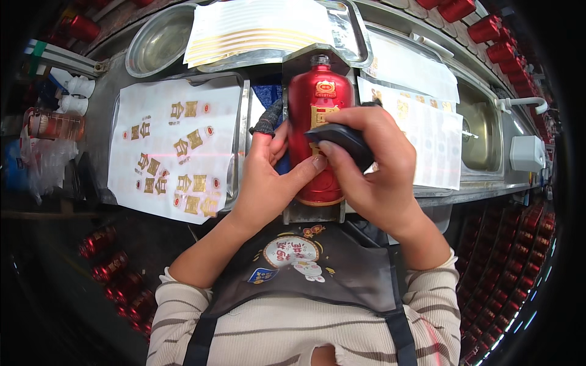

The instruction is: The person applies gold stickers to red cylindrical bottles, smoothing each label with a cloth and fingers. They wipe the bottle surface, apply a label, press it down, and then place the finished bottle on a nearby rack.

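A glossy red bottle [305, 97] with gold decals lies in a metal cradle [297, 211], its neck pointing away from me. My left hand [268, 165] steadies the bottle's left side, thumb pressed on its front and the other fingers along the edge. Dark fabric covers one of that hand's fingertips. My right hand [384, 158] grips a smooth black scraper-like tool [343, 141] and holds it against the gold lettering on the bottle. The tool hides part of this lettering.
At left, a white sheet [146, 110] with gold and red decals rests on a metal tray [243, 122]. A round metal bowl [160, 46] and stacked white sheets [256, 27] stand behind. More decal sheets [439, 143] lie at right beside a sink [482, 146]. Red bottles [510, 274] crowd the lower right.
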